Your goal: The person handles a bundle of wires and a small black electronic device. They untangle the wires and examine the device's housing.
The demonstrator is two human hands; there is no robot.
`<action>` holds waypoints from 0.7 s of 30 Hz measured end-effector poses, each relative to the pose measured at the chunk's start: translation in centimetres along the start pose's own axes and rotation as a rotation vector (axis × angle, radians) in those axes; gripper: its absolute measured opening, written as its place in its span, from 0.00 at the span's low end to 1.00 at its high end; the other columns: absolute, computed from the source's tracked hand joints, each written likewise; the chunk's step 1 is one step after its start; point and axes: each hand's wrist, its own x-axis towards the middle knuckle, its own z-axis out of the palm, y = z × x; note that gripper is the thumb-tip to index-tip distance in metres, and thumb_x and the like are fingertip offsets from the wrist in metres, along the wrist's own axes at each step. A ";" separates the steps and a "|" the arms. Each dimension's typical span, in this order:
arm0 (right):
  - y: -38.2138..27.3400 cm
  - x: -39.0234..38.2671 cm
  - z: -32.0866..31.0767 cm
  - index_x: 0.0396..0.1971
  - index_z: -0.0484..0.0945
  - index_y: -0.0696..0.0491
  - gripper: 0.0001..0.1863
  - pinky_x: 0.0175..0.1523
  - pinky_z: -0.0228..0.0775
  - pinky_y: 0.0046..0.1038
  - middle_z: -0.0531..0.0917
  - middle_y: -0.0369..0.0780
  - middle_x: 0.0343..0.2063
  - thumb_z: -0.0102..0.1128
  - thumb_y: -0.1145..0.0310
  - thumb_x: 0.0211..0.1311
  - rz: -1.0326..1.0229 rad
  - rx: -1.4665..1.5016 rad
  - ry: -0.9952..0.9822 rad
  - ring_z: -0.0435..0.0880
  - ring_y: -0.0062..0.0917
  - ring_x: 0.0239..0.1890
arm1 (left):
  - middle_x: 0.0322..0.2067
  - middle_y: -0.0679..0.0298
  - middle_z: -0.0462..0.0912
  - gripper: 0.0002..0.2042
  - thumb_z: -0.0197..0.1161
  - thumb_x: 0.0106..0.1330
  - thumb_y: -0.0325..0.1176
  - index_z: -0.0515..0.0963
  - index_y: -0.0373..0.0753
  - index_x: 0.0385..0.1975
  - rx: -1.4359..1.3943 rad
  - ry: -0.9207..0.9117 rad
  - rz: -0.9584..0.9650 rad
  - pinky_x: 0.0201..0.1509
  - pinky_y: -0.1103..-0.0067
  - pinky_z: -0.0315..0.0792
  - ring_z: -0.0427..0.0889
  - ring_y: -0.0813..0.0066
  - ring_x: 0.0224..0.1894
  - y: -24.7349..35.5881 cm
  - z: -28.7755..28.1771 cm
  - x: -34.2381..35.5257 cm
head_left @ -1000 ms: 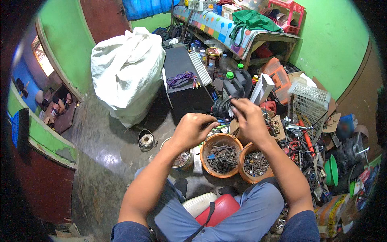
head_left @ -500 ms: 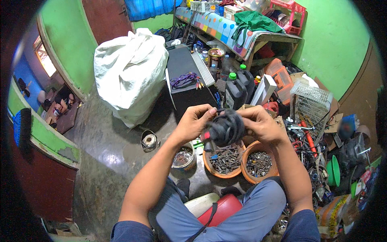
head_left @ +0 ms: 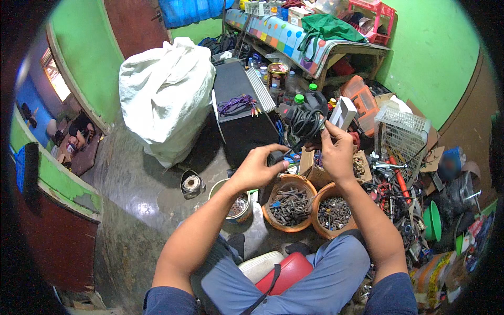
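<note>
A bundle of coiled black cable (head_left: 306, 125) is raised in my right hand (head_left: 338, 152), whose thumb and fingers are closed on its near side. Beyond the coil, a dark grey part (head_left: 286, 112) sticks out to the left; its kind is unclear. Lower and to the left, my left hand (head_left: 260, 169) curls around a dark rounded piece (head_left: 274, 157), largely covered by the fingers. Whether that piece joins the cable is hidden. Below my hands stand two orange-brown pots, the left pot (head_left: 287, 229) and the right pot (head_left: 316, 224), both full of small metal parts.
A pail (head_left: 247, 215) with metal bits stands left of the pots. A large white sack (head_left: 165, 100) and a black cabinet (head_left: 247, 128) are ahead. Tools and a white wire basket (head_left: 401, 134) crowd the right. A cardboard box (head_left: 315, 173) sits behind the pots.
The coiled cable has moved up and away with my right hand. My left hand has come off the coil and dropped lower, closed around a dark piece.
</note>
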 end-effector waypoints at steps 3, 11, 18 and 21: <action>-0.9 -0.3 0.3 0.49 0.79 0.66 0.14 0.48 0.76 0.29 0.86 0.51 0.40 0.55 0.77 0.67 -0.124 -0.084 -0.035 0.87 0.33 0.42 | 0.37 0.62 0.83 0.17 0.63 0.70 0.37 0.76 0.36 0.55 -0.322 0.129 -0.202 0.42 0.79 0.77 0.81 0.79 0.36 1.6 -0.3 0.1; -1.1 -1.3 1.7 0.47 0.80 0.61 0.18 0.51 0.77 0.36 0.83 0.50 0.44 0.60 0.85 0.55 -0.469 -0.184 -0.176 0.84 0.46 0.46 | 0.32 0.64 0.79 0.30 0.49 0.72 0.61 0.69 0.41 0.59 -0.776 0.197 -0.416 0.28 0.81 0.77 0.80 0.78 0.24 0.9 -0.8 -0.5; -2.2 -2.0 2.1 0.52 0.80 0.55 0.29 0.55 0.77 0.37 0.79 0.49 0.53 0.61 0.87 0.45 -0.562 -0.193 -0.338 0.82 0.45 0.53 | 0.38 0.68 0.80 0.28 0.62 0.68 0.55 0.69 0.43 0.59 -0.777 0.232 -0.276 0.34 0.83 0.76 0.79 0.82 0.34 0.8 0.0 -0.8; -2.6 -2.0 1.5 0.54 0.79 0.54 0.30 0.57 0.75 0.39 0.79 0.49 0.54 0.61 0.87 0.45 -0.594 -0.267 -0.357 0.81 0.45 0.54 | 0.41 0.69 0.80 0.29 0.66 0.66 0.54 0.69 0.44 0.60 -0.813 0.188 -0.233 0.37 0.81 0.75 0.79 0.81 0.38 2.0 -0.3 -1.3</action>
